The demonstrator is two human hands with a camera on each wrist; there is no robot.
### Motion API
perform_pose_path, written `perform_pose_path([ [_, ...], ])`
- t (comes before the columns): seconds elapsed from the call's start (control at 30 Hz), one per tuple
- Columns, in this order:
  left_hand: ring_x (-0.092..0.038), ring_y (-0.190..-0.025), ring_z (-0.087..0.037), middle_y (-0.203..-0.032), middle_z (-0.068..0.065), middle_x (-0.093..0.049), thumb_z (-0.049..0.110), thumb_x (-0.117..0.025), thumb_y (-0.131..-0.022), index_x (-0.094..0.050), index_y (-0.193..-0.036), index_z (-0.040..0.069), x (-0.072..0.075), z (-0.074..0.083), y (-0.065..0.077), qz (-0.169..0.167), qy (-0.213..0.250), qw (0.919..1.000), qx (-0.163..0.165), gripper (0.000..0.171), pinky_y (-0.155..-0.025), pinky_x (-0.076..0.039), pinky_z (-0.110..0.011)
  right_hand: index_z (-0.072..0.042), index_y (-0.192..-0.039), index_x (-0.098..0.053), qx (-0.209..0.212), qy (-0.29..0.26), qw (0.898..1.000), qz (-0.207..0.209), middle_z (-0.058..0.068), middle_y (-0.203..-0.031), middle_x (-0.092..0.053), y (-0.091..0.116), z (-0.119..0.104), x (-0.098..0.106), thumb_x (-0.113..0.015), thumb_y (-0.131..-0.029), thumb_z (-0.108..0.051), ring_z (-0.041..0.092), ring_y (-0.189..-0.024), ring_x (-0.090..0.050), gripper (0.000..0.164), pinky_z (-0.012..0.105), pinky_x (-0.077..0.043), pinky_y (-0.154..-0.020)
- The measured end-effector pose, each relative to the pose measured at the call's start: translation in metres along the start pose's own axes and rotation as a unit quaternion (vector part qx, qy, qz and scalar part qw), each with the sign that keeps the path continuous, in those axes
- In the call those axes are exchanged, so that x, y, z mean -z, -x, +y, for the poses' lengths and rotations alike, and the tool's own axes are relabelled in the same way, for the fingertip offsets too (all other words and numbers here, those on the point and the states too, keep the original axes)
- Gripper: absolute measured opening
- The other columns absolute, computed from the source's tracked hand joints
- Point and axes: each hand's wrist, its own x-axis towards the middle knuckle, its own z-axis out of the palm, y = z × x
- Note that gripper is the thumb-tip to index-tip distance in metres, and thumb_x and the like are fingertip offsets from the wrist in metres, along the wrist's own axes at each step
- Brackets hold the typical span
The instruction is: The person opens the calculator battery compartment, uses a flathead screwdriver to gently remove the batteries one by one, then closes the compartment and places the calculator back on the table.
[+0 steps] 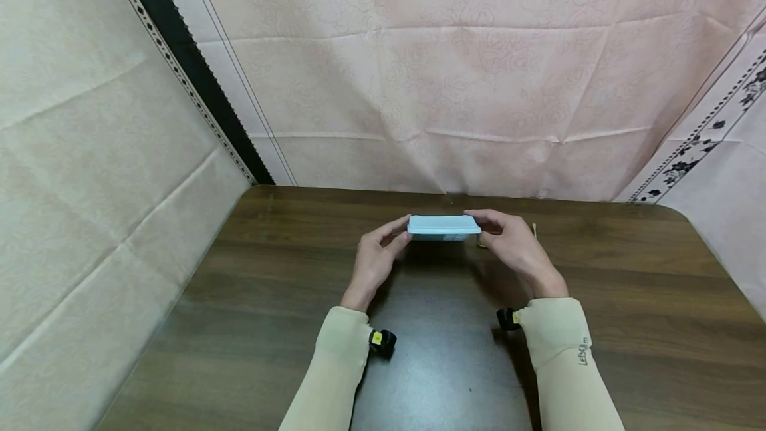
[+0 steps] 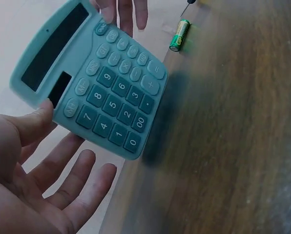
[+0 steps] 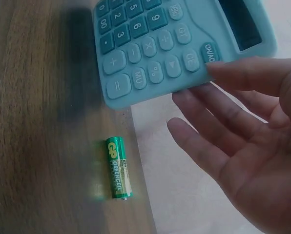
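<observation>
A light blue calculator (image 1: 444,225) is held up above the table between both hands, its top edge towards the head camera. In the left wrist view the keys and dark display of the calculator (image 2: 111,87) show plainly. My left hand (image 1: 374,258) pinches one side near the display, thumb on the front and fingers behind. On the opposite side my right hand (image 1: 519,250) grips it, the thumb lying by the ON/AC key in the right wrist view. A green GP battery (image 3: 118,168) lies on the table near the right hand.
The brown wooden table (image 1: 269,298) ends at a pale patterned cloth (image 1: 479,98) hanging behind it. Beyond the battery, part of a thin tool with a dark metal shaft (image 2: 186,9) shows at the top of the left wrist view.
</observation>
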Motion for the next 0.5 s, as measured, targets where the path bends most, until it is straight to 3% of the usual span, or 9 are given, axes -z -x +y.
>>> perform_pose_path([
  [0.2,-0.069,-0.112,-0.015,-0.125,0.006,-0.075,0.028,-0.075,-0.102,-0.076,-0.134,0.026,-0.0002,0.0004,0.0006,0.015,-0.001,0.9999,-0.001,0.033,-0.095,-0.057,-0.039,-0.005,-0.149,-0.060,0.007,-0.006,1.000,0.000,0.017,-0.133,-0.068,0.0004,-0.0020,0.0002,-0.061,-0.105,-0.001,0.037,-0.121,-0.063,0.044,0.043,-0.053,-0.095],
  [0.4,-0.066,-0.114,-0.014,-0.124,0.009,-0.075,0.033,-0.075,-0.102,-0.078,-0.131,0.028,-0.0006,0.0017,0.0014,0.030,-0.007,0.9995,0.009,0.030,-0.100,-0.053,-0.043,-0.005,-0.145,-0.063,0.000,0.002,1.000,0.001,0.017,-0.129,-0.069,-0.0019,-0.0023,-0.0006,-0.063,-0.107,-0.007,0.033,-0.120,-0.064,0.038,0.046,-0.051,-0.096],
  [0.5,-0.066,-0.114,-0.015,-0.123,0.009,-0.075,0.036,-0.074,-0.103,-0.079,-0.130,0.027,-0.0022,0.0019,0.0017,0.039,-0.009,0.9991,0.016,0.029,-0.099,-0.053,-0.044,-0.002,-0.144,-0.061,-0.014,-0.022,1.000,-0.006,0.019,-0.128,-0.068,-0.0029,-0.0019,-0.0022,-0.061,-0.108,-0.009,0.033,-0.120,-0.064,0.038,0.048,-0.055,-0.098],
])
